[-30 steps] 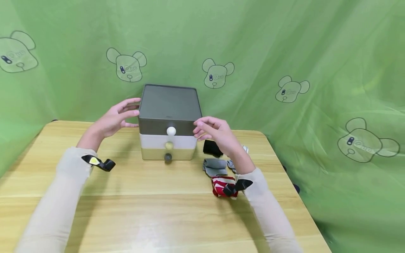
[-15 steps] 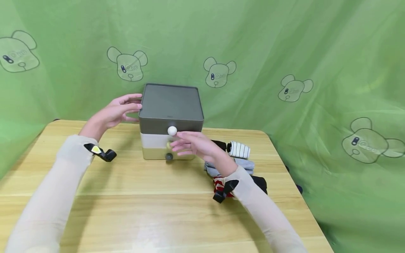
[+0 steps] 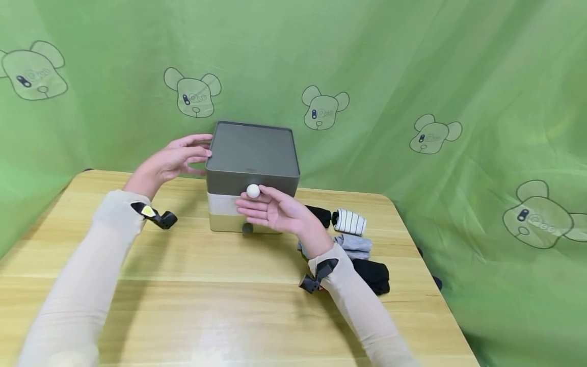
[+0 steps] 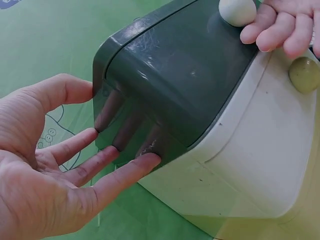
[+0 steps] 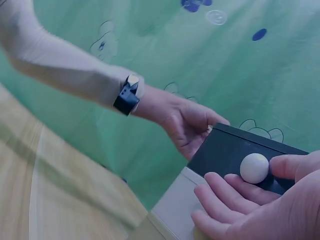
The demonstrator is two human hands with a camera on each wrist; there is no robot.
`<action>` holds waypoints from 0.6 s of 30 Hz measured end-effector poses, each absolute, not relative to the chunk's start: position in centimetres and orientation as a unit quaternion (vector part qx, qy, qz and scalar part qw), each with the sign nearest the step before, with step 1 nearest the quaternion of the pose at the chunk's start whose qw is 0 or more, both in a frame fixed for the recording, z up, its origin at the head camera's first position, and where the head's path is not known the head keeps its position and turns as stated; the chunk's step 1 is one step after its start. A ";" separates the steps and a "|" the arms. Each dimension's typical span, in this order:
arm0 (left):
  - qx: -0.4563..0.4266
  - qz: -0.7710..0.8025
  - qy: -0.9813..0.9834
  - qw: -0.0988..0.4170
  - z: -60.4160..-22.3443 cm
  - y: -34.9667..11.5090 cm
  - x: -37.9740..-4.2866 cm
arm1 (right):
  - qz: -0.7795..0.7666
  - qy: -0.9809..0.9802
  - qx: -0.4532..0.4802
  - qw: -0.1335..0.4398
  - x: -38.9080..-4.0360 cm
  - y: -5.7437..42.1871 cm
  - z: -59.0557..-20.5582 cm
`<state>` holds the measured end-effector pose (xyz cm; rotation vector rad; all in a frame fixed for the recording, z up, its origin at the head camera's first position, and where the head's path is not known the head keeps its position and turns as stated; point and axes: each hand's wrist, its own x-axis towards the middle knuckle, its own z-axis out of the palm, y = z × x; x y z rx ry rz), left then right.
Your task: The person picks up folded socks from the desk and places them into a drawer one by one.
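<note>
A three-tier drawer box stands at the table's back, with a dark grey top tier [image 3: 254, 148], a white middle tier [image 4: 250, 145] and a beige bottom tier [image 3: 222, 223]. All its drawers look closed. Spread fingers of my left hand [image 3: 171, 159] touch the dark tier's left side; the left wrist view shows that hand [image 4: 55, 170] with its fingertips on the wall. At the front, my right hand [image 3: 282, 213] is palm up, thumb and forefinger on either side of the white knob [image 5: 254, 168]. The beige knob [image 4: 304, 75] is just beside its fingers; the dark knob [image 3: 247, 228] sits lower.
Folded cloth bundles lie right of the box: black [image 3: 320, 215], white striped [image 3: 350, 222], grey [image 3: 354, 244] and another black one [image 3: 373, 276]. My right forearm passes over part of them. A green curtain [image 3: 257, 46] hangs behind the wooden table [image 3: 220, 316].
My right hand has moved left from the box's right front edge to the white knob, turning palm up. The left hand slid slightly up along the left side. The drawers look the same.
</note>
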<state>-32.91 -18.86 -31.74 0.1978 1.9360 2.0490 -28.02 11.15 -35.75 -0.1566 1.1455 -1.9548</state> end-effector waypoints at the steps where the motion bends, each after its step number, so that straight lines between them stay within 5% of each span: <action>1: 0.070 0.718 0.674 0.159 -31.7 -18.9 -32.9 | -0.786 0.449 -0.055 0.423 -28.0 11.1 -35.8; 18: 0.017 0.703 0.690 0.170 -30.7 -17.6 -32.9 | -0.800 0.420 -0.012 0.428 -27.4 10.9 -35.8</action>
